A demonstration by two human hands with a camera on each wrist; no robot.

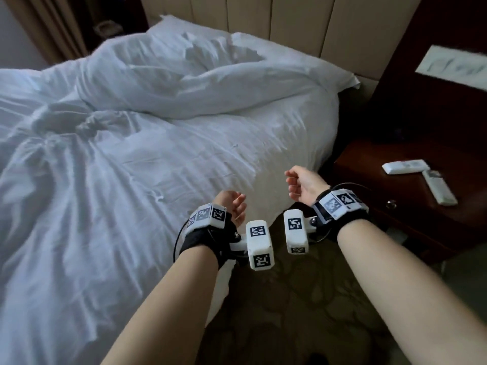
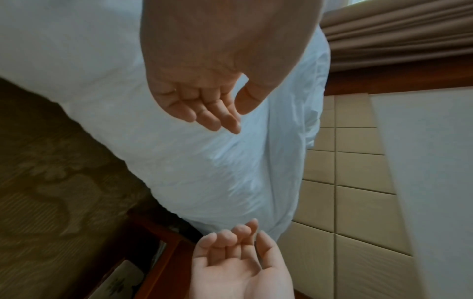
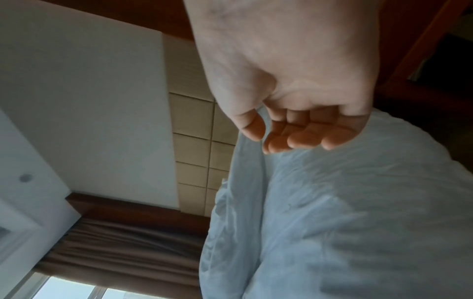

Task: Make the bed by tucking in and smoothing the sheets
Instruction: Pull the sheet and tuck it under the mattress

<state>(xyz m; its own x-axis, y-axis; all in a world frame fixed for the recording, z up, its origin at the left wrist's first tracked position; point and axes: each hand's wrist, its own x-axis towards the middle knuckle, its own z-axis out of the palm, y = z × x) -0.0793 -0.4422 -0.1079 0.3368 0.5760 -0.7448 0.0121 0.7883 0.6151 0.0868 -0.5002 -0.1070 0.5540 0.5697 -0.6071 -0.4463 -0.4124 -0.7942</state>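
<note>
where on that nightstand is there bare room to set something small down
The nightstand is bare on its left and near part, between the bed edge and the two remotes. Its right side is crowded: the remotes lie there, one angled against the other.

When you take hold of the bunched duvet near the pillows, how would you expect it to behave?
The duvet will probably be floppy: it lies in soft folds and creases. It looks puffy, so likely light for its bulk. Pulled from one edge, it may drag the wrinkled sheet beneath, since it rests on it. Both hands are free.
</note>
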